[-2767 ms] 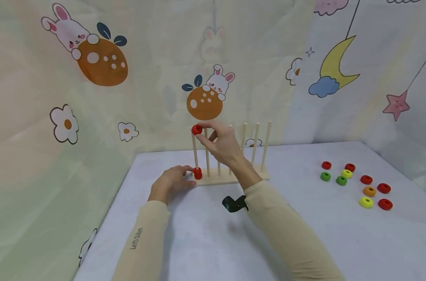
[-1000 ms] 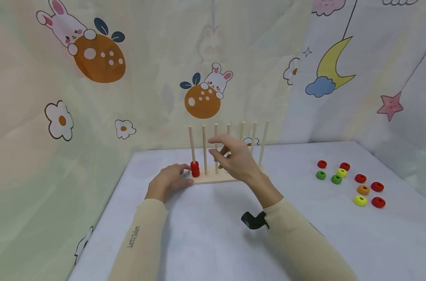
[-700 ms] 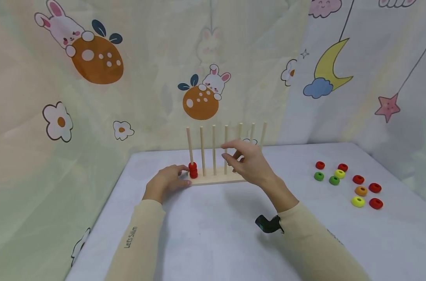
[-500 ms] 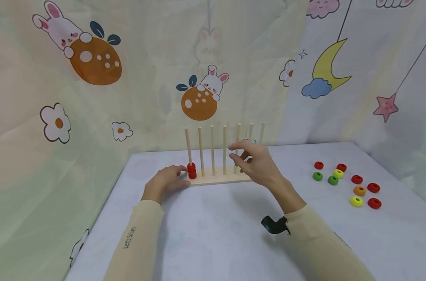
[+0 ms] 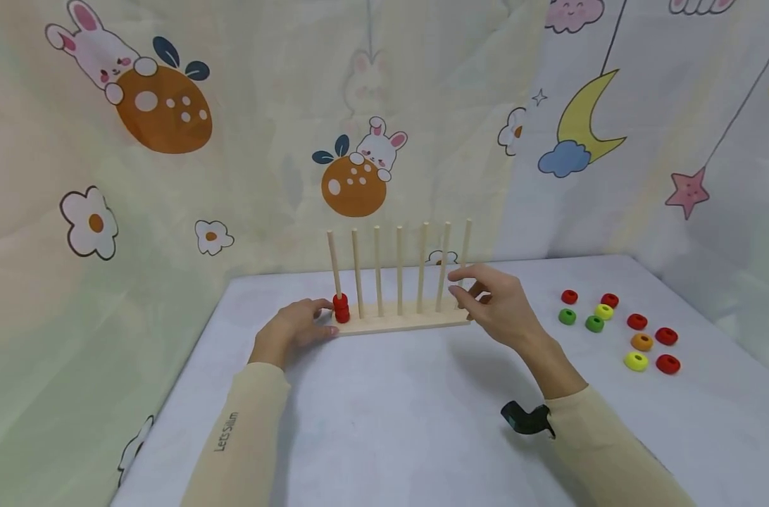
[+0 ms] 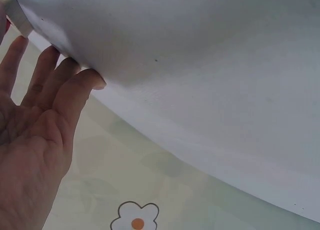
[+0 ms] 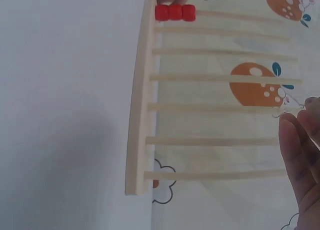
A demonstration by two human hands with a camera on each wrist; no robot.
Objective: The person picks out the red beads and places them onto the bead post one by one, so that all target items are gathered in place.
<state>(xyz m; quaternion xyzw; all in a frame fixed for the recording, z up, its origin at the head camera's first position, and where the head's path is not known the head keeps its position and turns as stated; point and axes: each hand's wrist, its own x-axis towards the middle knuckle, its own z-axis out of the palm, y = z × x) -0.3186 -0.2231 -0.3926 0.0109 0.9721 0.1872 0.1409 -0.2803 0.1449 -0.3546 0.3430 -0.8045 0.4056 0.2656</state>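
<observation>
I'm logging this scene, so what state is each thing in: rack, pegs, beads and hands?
Peg rack: upright on the table.
Three red beads: stacked at the bottom of the leftmost peg.
Other six pegs: bare.
Ten other beads: loose on the table.
Left hand: holds the rack's left end.
Right hand: holding nothing, thumb and index finger apart.

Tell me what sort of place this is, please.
Perhaps an indoor children's play corner: a white tabletop, a pale fabric backdrop with printed cartoon rabbits, and a wooden seven-peg rack holding round red beads.
</observation>
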